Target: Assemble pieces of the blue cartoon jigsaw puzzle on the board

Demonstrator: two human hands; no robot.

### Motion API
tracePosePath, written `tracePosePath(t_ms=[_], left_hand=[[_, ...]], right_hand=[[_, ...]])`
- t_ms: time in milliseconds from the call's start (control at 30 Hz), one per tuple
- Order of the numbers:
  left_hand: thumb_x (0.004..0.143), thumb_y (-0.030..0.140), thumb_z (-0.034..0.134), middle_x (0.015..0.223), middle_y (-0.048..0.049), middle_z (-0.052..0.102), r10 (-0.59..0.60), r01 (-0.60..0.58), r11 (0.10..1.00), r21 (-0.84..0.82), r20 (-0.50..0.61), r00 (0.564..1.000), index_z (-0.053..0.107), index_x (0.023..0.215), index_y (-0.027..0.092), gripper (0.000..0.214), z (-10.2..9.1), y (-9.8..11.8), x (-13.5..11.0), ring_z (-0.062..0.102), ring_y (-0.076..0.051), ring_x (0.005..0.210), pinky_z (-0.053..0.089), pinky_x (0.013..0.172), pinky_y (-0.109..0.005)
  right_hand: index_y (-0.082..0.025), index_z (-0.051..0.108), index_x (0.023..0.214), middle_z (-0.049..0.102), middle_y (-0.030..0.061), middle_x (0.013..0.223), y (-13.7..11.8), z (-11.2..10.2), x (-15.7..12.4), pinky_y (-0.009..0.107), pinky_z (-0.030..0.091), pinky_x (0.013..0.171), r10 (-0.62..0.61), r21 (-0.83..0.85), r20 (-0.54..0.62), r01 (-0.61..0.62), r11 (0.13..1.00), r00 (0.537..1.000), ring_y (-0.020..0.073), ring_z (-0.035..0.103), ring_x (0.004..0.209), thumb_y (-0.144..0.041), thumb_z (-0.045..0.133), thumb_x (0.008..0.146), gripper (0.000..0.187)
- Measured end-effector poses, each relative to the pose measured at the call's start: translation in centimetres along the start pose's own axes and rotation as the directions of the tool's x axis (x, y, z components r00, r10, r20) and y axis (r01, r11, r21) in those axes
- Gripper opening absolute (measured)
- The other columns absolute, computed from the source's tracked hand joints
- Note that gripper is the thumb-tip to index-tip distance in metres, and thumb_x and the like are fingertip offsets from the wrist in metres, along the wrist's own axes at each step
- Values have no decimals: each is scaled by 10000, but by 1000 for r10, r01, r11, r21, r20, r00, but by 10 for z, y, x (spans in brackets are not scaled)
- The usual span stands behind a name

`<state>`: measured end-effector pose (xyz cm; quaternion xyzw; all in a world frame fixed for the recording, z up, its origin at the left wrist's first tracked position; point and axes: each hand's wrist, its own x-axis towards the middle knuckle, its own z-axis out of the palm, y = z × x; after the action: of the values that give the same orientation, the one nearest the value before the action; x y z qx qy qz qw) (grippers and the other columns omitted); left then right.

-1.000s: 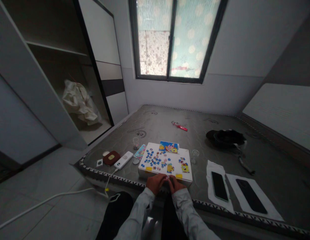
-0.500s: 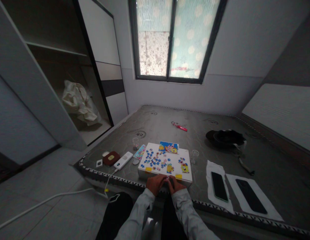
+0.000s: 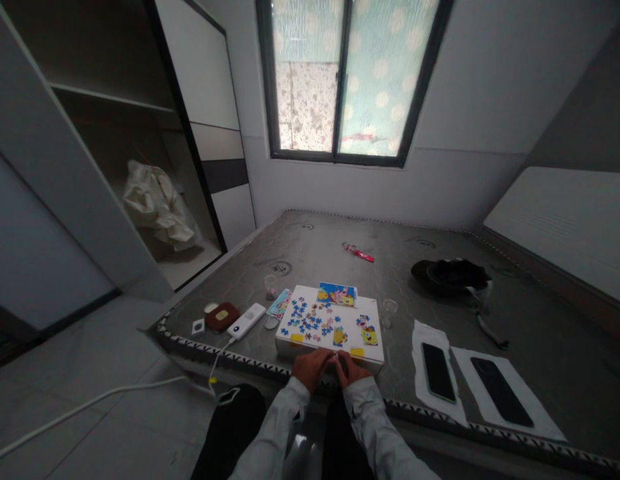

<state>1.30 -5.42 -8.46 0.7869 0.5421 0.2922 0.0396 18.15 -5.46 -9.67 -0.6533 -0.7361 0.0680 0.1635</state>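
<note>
your left hand and right hand meet at the near edge of the white box, fingertips pinching a small pinkish piece; loose blue puzzle pieces lie scattered on top, left of the joined yellow section.

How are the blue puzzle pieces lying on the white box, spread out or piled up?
Spread out: the blue puzzle pieces lie scattered, with the white box showing between many of them.

Pinkish jigsaw piece, mostly hidden, between left hand and right hand; loose blue pieces scattered, two yellow assembled sections flat, on the white box
</note>
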Motion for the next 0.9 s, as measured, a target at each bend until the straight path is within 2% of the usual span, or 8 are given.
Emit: tracePosePath(t_ms=[133,400,667,900], left_hand=[[1004,383,502,1101,-15,785,11,-11,1000,6,20,1000,729,1129,254,289,4,-2,0,750,-137,933,572,759,-185],[1009,371,493,1113,-16,781,31,-31,999,-10,9,999,717,1137,246,287,3,-1,-1,751,-144,948,574,773,-194],[997,356,524,1100,-24,785,15,-15,1000,5,17,1000,718,1133,246,262,6,-2,-1,756,-149,926,576,751,-197],[1002,360,515,1136,-26,776,-13,11,1000,21,66,998,716,1167,253,282,1,1,-1,750,-141,963,577,784,-190]], right_hand=[[-320,695,1254,777,17,827,-2,-2,-2,256,501,638,0,3,-37,0,1000,999,203,727,709,-485,370,1026,430],[-311,687,1267,780,20,838,-3,-3,-1,255,509,656,5,-9,-5,-5,1000,1000,206,737,742,-435,418,1020,386],[-303,684,1266,778,18,819,-2,-3,-1,244,490,626,6,-2,-16,-6,1000,1000,200,733,719,-466,361,1030,432],[-278,681,1271,786,38,867,5,5,1,247,462,595,-53,25,-15,53,998,998,196,726,699,-414,303,1043,462]])
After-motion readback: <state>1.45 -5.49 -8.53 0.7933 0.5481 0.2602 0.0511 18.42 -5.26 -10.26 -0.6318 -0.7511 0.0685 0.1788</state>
